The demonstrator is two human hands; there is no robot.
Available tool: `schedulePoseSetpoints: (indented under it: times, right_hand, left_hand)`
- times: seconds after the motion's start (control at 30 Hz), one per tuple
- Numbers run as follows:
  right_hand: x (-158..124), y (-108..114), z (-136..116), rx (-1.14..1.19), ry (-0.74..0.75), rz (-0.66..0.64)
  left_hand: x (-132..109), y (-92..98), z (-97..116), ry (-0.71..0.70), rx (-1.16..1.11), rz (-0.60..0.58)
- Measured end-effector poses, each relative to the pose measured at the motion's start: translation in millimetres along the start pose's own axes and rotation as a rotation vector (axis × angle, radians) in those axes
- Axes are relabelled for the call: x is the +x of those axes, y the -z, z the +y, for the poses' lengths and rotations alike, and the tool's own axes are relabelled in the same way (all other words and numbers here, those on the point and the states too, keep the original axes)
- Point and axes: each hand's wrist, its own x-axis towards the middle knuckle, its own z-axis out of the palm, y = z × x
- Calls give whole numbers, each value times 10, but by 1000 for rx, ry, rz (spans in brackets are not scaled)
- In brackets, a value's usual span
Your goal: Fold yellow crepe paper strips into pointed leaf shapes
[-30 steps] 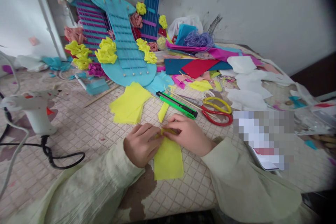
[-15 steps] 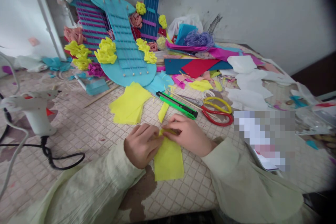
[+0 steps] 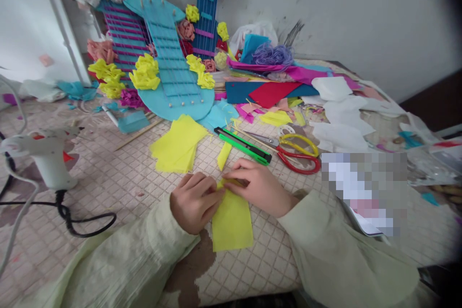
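Note:
A yellow sheet of thin paper [image 3: 234, 224] hangs toward me from my fingers, its lower part lying flat on the quilted cloth. My left hand [image 3: 197, 202] pinches the far left edge of this sheet. At the far right edge my right hand [image 3: 254, 185] pinches it too, and the edge looks gathered or rolled between the fingertips. Just beyond my hands lie a stack of yellow paper [image 3: 179, 142], a narrow yellow strip [image 3: 224, 155] and a green box cutter [image 3: 243, 145]. Scissors with red and yellow handles [image 3: 299, 154] rest to the right of the cutter.
A white hot glue gun [image 3: 48, 159] with its cord stands at left. Blue paper-flowered harp-like shapes [image 3: 173, 72] lean at the back. Purple yarn [image 3: 273, 54], red paper [image 3: 276, 92] and white scraps [image 3: 342, 115] lie behind right. A blurred-out phone-like object [image 3: 364, 197] is at right.
Almost nothing differs. Both hands keep their pinch on the yellow sheet, and the view has shifted very slightly.

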Motion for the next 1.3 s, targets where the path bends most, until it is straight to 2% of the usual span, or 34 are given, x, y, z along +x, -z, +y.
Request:
schedulePoseSetpoints:
  times: [0.2,0.47,0.57,0.7,0.83,0.93,1.03,1.2,1.3]
  right_hand:
    - [19,85,-11,152,-102,61]
    - [-10,84,-23,234,-234,-31]
    - [-4,101,-29,320,-275,-59]
    - [5,146,-65,516,-289,0]
    - [-1,175,-115,649,-258,58]
    - [-8,176,-143,671,-251,50]
    - [-17,172,-157,632,-255,13]
    - [-18,163,-160,521,-161,-147]
    - [-4,176,-165,561,-178,-116]
  left_hand:
    - [-7,-7,-1,16,-12,11]
    - [9,-6,-79,107,-220,-91]
    - [24,1,-97,148,-323,-60]
    - [74,58,-62,372,-451,-2]
    - [154,148,-40,602,-607,-100]
    - [187,182,-37,682,-666,-153]
    - [177,176,-7,650,-667,-195]
    - [138,156,86,517,-644,-222]
    - [132,155,102,546,-707,-222]
